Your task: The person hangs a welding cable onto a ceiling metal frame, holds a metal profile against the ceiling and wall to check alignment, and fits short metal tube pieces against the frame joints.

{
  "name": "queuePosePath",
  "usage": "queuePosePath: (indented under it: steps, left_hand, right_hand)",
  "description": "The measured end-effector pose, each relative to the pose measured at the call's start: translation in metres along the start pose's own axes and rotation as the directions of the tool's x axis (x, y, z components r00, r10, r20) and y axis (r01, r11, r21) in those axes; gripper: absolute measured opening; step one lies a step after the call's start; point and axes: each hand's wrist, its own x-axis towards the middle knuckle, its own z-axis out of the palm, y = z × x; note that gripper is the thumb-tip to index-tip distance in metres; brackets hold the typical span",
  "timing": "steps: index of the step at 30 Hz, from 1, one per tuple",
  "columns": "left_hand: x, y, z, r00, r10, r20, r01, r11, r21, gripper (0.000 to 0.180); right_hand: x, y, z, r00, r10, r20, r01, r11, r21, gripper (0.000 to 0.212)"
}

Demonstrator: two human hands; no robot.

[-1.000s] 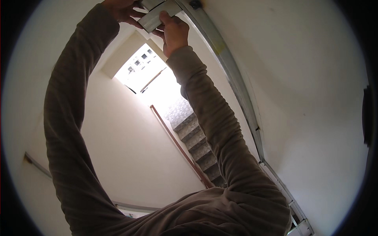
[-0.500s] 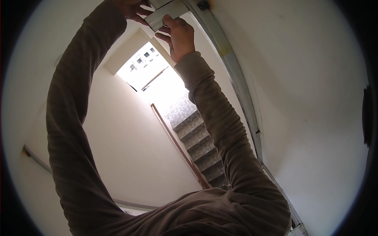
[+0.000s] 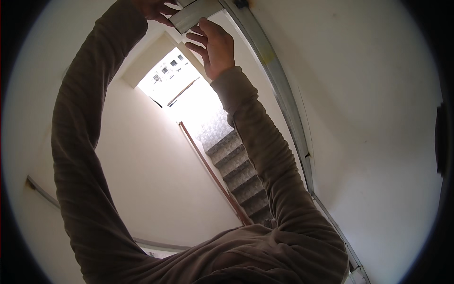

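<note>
A short, flat, pale grey piece of cable trunking (image 3: 193,16) sits overhead at the top of the view. Its right end meets a long grey trunking strip (image 3: 279,83) that runs along the wall. My left hand (image 3: 158,10), partly cut off by the upper edge, has its fingers on the left end of the short piece. Just below the piece is my right hand (image 3: 216,46), its thumb tip at the lower edge and its other fingers spread apart, not wrapped round it. Both arms are raised in brown sleeves.
Below lies a stairwell with grey speckled steps (image 3: 242,173) and a reddish-brown handrail (image 3: 208,165). A bright opening (image 3: 177,71) shows beyond the stairs. Pale walls (image 3: 146,175) stand on both sides, and a dark object (image 3: 440,139) is at the far right rim.
My right thumb has slid down off the face of the trunking piece to its lower edge, and that hand's grip has loosened. The view has shifted slightly.
</note>
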Motion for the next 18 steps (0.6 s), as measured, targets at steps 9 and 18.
queuePosePath:
  steps: [9,18]
  left_hand:
    - [0.018,-0.004,-0.009,0.997,-0.033,0.076,0.031,0.999,0.026,0.064]
    - [0.008,-0.003,-0.005,0.999,-0.010,0.040,0.010,1.000,0.003,0.065]
  right_hand:
    - [0.016,-0.002,0.001,0.996,-0.084,0.034,0.082,0.995,0.056,0.037]
    - [0.018,-0.006,0.002,0.995,-0.092,0.047,0.091,0.996,0.027,0.032]
